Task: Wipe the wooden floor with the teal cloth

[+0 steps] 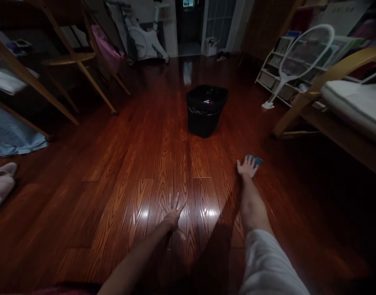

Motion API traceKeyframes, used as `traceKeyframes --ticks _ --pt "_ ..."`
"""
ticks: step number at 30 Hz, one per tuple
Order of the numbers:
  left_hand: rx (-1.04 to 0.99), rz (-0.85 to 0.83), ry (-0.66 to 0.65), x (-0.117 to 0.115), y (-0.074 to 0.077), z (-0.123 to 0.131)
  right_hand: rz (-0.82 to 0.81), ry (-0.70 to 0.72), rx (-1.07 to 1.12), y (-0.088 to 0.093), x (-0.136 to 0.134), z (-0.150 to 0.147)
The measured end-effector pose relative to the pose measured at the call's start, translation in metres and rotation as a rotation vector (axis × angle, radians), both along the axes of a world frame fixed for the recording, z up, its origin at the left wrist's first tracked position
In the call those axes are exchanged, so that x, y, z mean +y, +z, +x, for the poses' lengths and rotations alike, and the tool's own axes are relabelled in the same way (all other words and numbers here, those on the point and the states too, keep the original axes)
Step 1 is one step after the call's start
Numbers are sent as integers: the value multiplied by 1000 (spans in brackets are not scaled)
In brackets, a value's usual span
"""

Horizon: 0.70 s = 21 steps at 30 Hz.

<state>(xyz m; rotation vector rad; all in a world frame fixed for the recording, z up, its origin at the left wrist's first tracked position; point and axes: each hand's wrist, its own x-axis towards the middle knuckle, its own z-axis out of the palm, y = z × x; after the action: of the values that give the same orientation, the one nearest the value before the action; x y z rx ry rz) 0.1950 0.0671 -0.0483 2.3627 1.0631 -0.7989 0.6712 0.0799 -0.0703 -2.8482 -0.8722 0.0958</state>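
Observation:
My left hand (173, 214) is at the lower middle, fingers spread wide over the glossy reddish-brown wood floor (114, 164). It holds nothing, and a ring shows on one finger. Farther out and to the right, my right hand (248, 167) lies flat, fingers apart, on a small blue cloth (257, 160). Most of that cloth is hidden beneath the palm; its far and right edges stick out past the fingers. A grey-white sleeve covers the upper part of my right arm.
A black trash bin (204, 116) with a bag lining stands ahead. On the right are a wooden chair (292, 108) and a white electric swatter (281, 84) before a shelf. Wooden chair legs (95, 88) and pink slippers (3, 184) are on the left; an exercise bike (146, 41) stands behind.

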Motion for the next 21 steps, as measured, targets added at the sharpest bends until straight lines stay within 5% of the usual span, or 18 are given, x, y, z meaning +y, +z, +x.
traceKeyframes --ticks 7,10,13,16,21 --pt "4 8 -7 -2 -1 0 -26 494 -13 15 108 -112" --pt "-3 -1 -9 -2 -1 0 13 801 -14 15 125 -162" --pt "-9 -15 -19 -1 1 0 47 975 -20 14 123 -178" --pt "-25 -25 -21 0 2 1 40 877 -21 12 107 -153" --pt "-92 -39 0 -2 1 2 16 415 -34 3 54 -71"
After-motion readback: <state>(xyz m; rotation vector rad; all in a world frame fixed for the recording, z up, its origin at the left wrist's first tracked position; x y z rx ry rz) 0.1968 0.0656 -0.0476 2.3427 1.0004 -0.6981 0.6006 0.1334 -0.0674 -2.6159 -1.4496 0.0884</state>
